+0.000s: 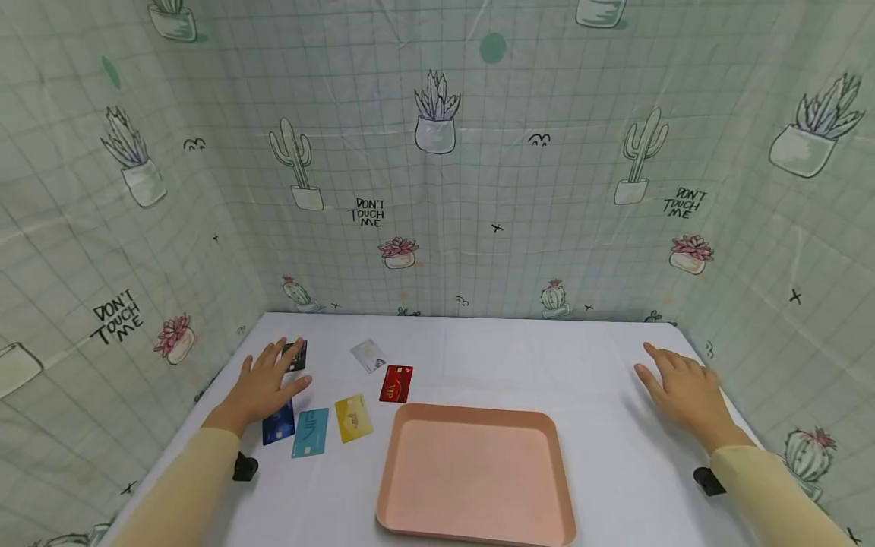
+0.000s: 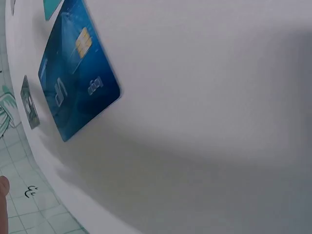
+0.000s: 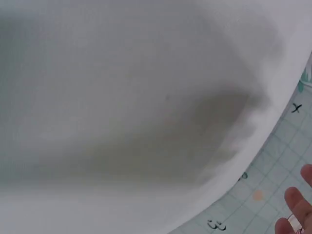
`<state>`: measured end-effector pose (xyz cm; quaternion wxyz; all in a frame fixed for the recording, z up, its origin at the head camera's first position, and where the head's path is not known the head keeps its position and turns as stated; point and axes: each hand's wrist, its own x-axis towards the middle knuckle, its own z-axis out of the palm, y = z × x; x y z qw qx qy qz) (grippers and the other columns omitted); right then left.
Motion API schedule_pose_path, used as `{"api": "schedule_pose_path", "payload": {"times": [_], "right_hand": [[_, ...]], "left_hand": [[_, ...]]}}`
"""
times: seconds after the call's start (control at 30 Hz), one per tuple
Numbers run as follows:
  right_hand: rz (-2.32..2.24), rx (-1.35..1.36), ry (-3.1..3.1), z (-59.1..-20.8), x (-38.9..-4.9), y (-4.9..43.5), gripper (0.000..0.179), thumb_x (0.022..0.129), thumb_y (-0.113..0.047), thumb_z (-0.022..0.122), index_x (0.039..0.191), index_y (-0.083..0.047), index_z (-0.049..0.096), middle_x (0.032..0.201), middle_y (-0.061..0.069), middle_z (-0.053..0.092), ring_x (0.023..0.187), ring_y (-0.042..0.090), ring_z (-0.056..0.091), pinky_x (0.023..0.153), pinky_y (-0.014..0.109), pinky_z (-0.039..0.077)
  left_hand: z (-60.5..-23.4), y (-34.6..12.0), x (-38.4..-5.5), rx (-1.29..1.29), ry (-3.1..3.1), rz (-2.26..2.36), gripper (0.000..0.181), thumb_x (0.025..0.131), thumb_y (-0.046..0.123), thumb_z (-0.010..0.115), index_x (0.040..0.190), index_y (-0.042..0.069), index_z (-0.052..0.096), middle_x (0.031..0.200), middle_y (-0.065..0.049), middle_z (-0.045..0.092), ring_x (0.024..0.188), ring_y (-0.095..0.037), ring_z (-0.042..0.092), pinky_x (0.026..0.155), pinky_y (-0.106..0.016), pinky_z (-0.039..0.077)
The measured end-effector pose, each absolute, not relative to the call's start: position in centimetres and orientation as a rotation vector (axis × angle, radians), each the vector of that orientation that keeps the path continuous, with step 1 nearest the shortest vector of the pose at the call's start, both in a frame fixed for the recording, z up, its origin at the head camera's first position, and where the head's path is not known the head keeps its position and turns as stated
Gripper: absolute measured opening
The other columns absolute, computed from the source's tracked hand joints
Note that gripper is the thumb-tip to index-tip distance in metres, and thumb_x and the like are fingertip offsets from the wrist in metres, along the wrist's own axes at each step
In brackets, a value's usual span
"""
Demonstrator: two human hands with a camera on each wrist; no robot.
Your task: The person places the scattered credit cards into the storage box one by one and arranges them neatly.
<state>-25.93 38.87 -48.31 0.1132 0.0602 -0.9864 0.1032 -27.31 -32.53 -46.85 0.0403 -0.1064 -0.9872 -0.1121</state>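
- Blue card (image 1: 278,424) lies on the white table (image 1: 547,357), partly hidden by the left hand (image 1: 263,387), whose fingers are spread wide.
- Black card (image 1: 298,355) shows behind that hand's fingertips.
- Teal card (image 1: 311,433), yellow card (image 1: 353,418), red card (image 1: 396,384) and pale card (image 1: 368,355) lie nearby.
- Right hand (image 1: 690,399) hovers above the table, fingers loosely extended, gripping nothing.
- Peach tray (image 1: 478,471) sits between the hands.

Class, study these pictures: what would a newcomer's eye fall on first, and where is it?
Probably the peach tray, low in the middle of the head view, on a white tabletop. Next, six cards lie scattered to the left, the red card just beyond the tray's far left corner. Behind, pale cloth printed with cacti and "DON'T TOUCH ME" rises.
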Motion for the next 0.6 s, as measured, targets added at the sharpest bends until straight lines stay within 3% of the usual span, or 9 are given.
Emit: {"api": "schedule_pose_path", "payload": {"times": [0.17,0.27,0.43,0.6], "right_hand": [[0.52,0.135,-2.912,-48.0,-25.8,36.8,0.063,0.11,-0.048,0.04,0.149,0.001,0.046,0.148,0.036,0.041,0.126,0.064,0.041,0.094,0.078,0.034],[0.721,0.126,-2.924,-47.5,-25.5,35.4,0.059,0.11,-0.042,0.043,0.146,0.006,0.048,0.149,0.04,0.035,0.127,0.064,0.04,0.097,0.076,0.036],[0.972,0.075,-2.981,-46.1,-24.8,33.0,0.057,0.111,-0.036,0.043,0.146,0.008,0.047,0.149,0.042,0.034,0.128,0.058,0.046,0.099,0.067,0.044],[1.32,-0.007,-3.059,-45.3,-23.7,30.8,0.061,0.112,-0.041,0.037,0.151,0.006,0.042,0.155,0.036,0.037,0.136,0.053,0.044,0.101,0.056,0.05]], "left_hand": [[-47.4,-32.4,-26.5,-0.341,-3.031,-0.37,0.084,0.1,0.056,0.056,0.162,0.008,0.028,0.164,-0.032,0.024,0.149,-0.055,0.024,0.115,-0.079,0.015],[-47.4,-32.1,-25.8,-0.352,-3.05,-0.364,0.084,0.099,0.055,0.059,0.161,0.006,0.032,0.163,-0.033,0.027,0.149,-0.056,0.023,0.115,-0.077,0.018],[-47.2,-31.6,-24.8,-0.362,-3.07,-0.337,0.082,0.097,0.053,0.062,0.159,0.006,0.036,0.162,-0.032,0.029,0.15,-0.057,0.021,0.116,-0.076,0.019],[-47.3,-31.1,-24.0,-0.372,-3.079,-0.34,0.082,0.097,0.055,0.062,0.158,0.007,0.039,0.162,-0.031,0.03,0.15,-0.056,0.022,0.116,-0.076,0.02]]}}
